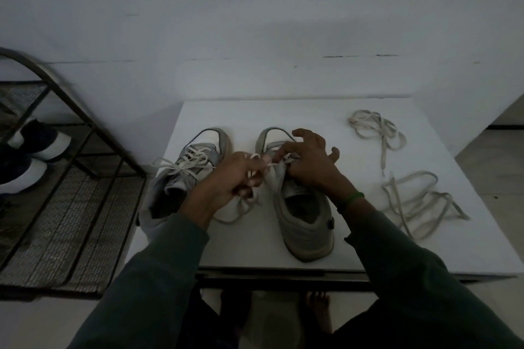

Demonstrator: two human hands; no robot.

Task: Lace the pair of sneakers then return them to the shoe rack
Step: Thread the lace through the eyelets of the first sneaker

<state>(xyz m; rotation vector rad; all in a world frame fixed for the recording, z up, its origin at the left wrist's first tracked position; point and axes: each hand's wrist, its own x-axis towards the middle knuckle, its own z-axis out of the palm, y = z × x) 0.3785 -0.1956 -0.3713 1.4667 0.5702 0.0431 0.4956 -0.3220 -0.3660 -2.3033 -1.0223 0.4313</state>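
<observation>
The right sneaker (306, 224) sits in the middle of the white table (312, 116). The left hand (226, 181) pinches its lace (233, 219). The right hand (309, 161) rests on the shoe's front, but I cannot tell if it holds anything. The left sneaker (181, 178) stands just beside it, laced. Two loose laces (374, 130) lie to the right. A shoe rack (71, 207) stands on the left.
</observation>
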